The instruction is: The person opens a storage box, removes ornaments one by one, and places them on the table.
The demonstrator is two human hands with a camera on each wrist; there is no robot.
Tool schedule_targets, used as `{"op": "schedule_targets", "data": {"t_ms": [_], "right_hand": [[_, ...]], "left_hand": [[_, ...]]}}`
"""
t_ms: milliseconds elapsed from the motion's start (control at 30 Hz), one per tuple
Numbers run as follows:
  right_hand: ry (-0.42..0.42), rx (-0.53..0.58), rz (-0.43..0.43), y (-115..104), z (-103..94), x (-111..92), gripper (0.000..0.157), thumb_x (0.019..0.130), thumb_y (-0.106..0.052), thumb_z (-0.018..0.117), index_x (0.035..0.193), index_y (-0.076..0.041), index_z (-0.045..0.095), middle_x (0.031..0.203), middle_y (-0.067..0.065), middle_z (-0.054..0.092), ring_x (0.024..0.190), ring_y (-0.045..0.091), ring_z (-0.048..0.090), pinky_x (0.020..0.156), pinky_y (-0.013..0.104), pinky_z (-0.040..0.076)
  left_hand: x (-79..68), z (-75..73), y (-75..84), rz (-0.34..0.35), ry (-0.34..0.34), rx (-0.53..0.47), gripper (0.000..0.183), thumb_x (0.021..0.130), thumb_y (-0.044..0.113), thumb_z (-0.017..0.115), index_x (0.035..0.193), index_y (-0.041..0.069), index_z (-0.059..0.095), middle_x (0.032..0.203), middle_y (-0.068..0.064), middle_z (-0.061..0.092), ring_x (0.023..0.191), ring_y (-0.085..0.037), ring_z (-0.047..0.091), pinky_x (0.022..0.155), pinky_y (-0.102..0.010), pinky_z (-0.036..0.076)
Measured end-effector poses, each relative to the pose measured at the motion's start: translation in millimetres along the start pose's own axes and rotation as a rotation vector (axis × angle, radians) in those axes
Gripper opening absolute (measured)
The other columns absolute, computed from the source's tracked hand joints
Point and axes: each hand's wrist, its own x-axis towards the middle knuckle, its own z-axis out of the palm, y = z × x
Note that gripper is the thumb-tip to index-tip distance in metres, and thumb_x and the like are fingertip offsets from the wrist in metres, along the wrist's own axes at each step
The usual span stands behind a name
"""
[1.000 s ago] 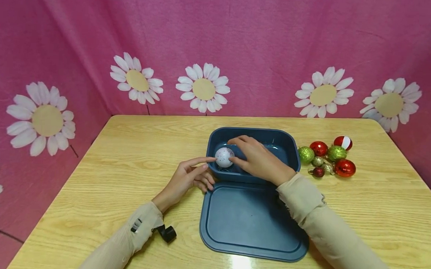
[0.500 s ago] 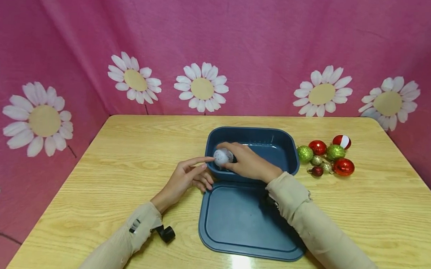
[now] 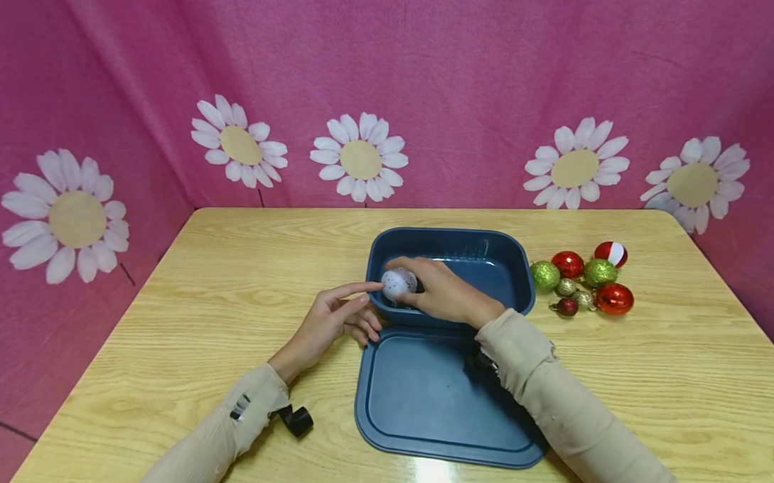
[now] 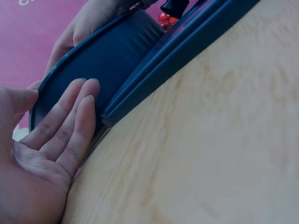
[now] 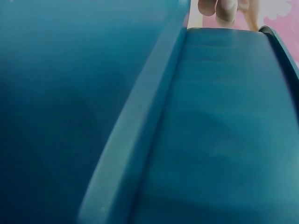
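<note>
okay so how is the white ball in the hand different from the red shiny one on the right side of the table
The white speckled ball is matte and pale with small dark specks; the red shiny ball is glossy and mirror-like. The white ball is held by the right hand at the left end of the blue tub; the red one lies untouched on the table among other baubles, right of the tub. Both are rounded ornaments of roughly similar size.

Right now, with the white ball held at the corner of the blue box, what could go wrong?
1. The right hand holds the white speckled ball right at the blue box's left rim; if the grip loosens, the ball may fall outside and roll across the table.
2. The left hand only touches the box wall with straight fingers, so the box could slide.
3. The right sleeve lies over the lid and may drag it.
</note>
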Motion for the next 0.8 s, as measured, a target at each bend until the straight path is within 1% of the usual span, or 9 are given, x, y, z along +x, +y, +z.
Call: {"op": "schedule_targets", "data": {"t_ms": [100, 333, 433, 667, 800], "right_hand": [[0.004, -0.004, -0.001, 0.2, 0.1, -0.7, 0.049, 0.095, -0.014, 0.069, 0.14, -0.007, 0.053, 0.131, 0.011, 0.06, 0.114, 0.023, 0.057, 0.099, 0.045, 0.05], [0.012, -0.037, -0.015, -1.6, 2.8, -1.6, 0.048, 0.095, -0.013, 0.068, 0.14, -0.006, 0.053, 0.132, 0.011, 0.059, 0.116, 0.024, 0.057, 0.1, 0.045, 0.05], [0.023, -0.059, -0.01, -2.3, 3.7, -1.7, 0.048, 0.096, -0.015, 0.068, 0.141, -0.008, 0.053, 0.131, 0.012, 0.059, 0.114, 0.023, 0.058, 0.098, 0.044, 0.051], [0.063, -0.129, -0.02, -4.7, -0.4, -5.1, 0.048, 0.096, -0.019, 0.069, 0.141, -0.011, 0.054, 0.123, 0.013, 0.06, 0.103, 0.023, 0.061, 0.087, 0.041, 0.055], [0.089, -0.165, -0.027, -5.9, -5.1, -6.7, 0.049, 0.095, -0.018, 0.07, 0.14, -0.01, 0.054, 0.122, 0.013, 0.061, 0.103, 0.023, 0.061, 0.087, 0.042, 0.056]], "left_hand": [[0.9, 0.3, -0.1, 0.0, -0.001, 0.003, 0.039, 0.107, 0.024, 0.047, 0.141, 0.006, 0.054, 0.09, -0.019, 0.072, 0.074, -0.026, 0.073, 0.063, -0.036, 0.061], [0.9, 0.0, -0.9, 0.013, -0.009, -0.009, 0.04, 0.107, 0.022, 0.047, 0.142, 0.002, 0.053, 0.09, -0.018, 0.072, 0.073, -0.027, 0.073, 0.062, -0.036, 0.061], [0.0, -0.7, -1.5, 0.013, -0.01, -0.012, 0.04, 0.108, 0.022, 0.046, 0.142, 0.003, 0.052, 0.09, -0.017, 0.072, 0.073, -0.026, 0.073, 0.062, -0.036, 0.061], [0.2, -0.6, -2.7, 0.003, -0.011, -0.015, 0.04, 0.107, 0.024, 0.047, 0.142, 0.005, 0.053, 0.09, -0.019, 0.072, 0.073, -0.026, 0.073, 0.062, -0.036, 0.061], [0.5, -0.5, -1.1, -0.012, -0.002, -0.001, 0.04, 0.107, 0.025, 0.049, 0.142, 0.007, 0.054, 0.09, -0.02, 0.072, 0.074, -0.027, 0.073, 0.063, -0.036, 0.061]]}}
